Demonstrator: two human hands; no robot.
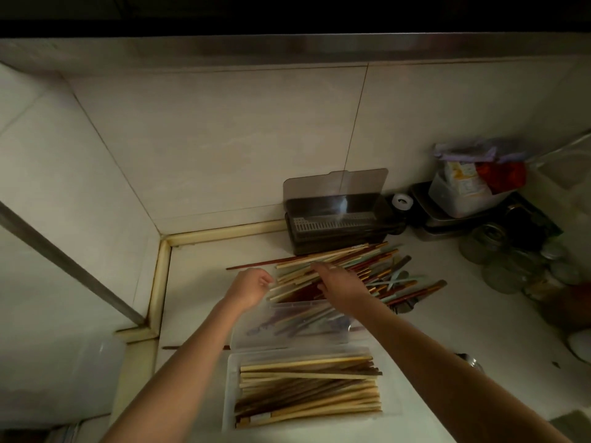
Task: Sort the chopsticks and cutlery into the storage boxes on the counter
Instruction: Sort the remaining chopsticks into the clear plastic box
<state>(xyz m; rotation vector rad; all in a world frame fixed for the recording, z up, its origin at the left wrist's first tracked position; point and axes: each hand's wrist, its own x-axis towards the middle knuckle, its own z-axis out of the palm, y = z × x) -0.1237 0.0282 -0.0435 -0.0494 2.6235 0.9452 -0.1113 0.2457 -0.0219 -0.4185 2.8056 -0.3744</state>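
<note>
1. Working across the pale counter [224, 251] that fills the lower half of the frame, with tiled wall behind; best to keep the bare patch at centre left as a staging spot for squaring up a bundle.
2. Drawing from the loose pile of chopsticks and cutlery [345, 266] at centre frame, fanned out in mixed wood, red, teal and gold; sensible to pull only one kind per pass, since crossed sticks probably drag neighbours along.
3. Filling the near clear storage box [228, 394] at bottom centre, already well stocked with pale wooden chopsticks [307, 388] lying lengthwise; worth laying each new batch parallel to these, tips one way.
4. Leaving for later the dark storage box [339, 231] with its lid raised, at upper centre against the wall and just behind the pile; likely meant for the coloured pieces or cutlery, though hard to be sure.
5. Minding the clear lid [287, 321] between pile and near box, tilted up with sticks showing through it; lifting bundles over it seems wiser than sliding under.
6. Reaching with the right hand [339, 286] at centre, palm down on the pile, fingers stretched flat over the sticks, pressing and raking, no pinch visible.
7. Steadying with the left hand [249, 289] at centre left, fingers curled at the stick ends; whether a stick sits inside cannot be told.
</note>
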